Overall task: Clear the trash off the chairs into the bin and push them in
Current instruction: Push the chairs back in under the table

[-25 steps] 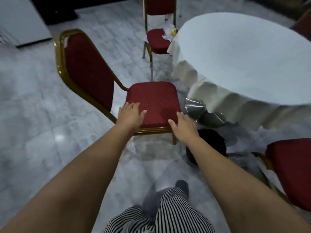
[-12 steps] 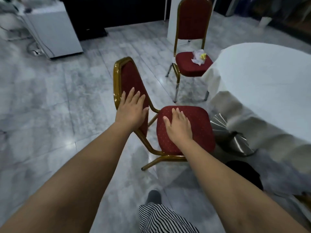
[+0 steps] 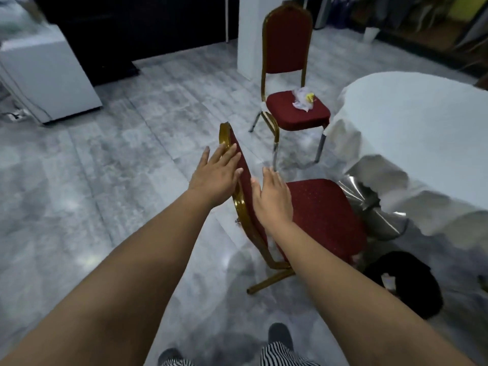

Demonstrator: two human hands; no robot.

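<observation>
A red chair with a gold frame (image 3: 317, 207) stands in front of me, seen from its side, its bare seat facing the round table. My left hand (image 3: 216, 175) lies flat with fingers spread against the outer side of the backrest near its top. My right hand (image 3: 272, 196) rests flat on the backrest's padded front, by the seat. A second red chair (image 3: 293, 112) stands farther back with crumpled white and yellow trash (image 3: 303, 99) on its seat. A black bin (image 3: 404, 289) sits on the floor at lower right, beside the table.
The round table with a white cloth (image 3: 422, 133) fills the right side; its shiny metal base (image 3: 369, 204) shows under the cloth. A white pillar (image 3: 248, 35) stands behind the far chair. A white cabinet (image 3: 45, 77) is at the far left. Grey marble floor lies to the left.
I have stepped around the near chair, so it now appears side-on. My hands moved from the seat's front edge up to the backrest, one on each side of it.
</observation>
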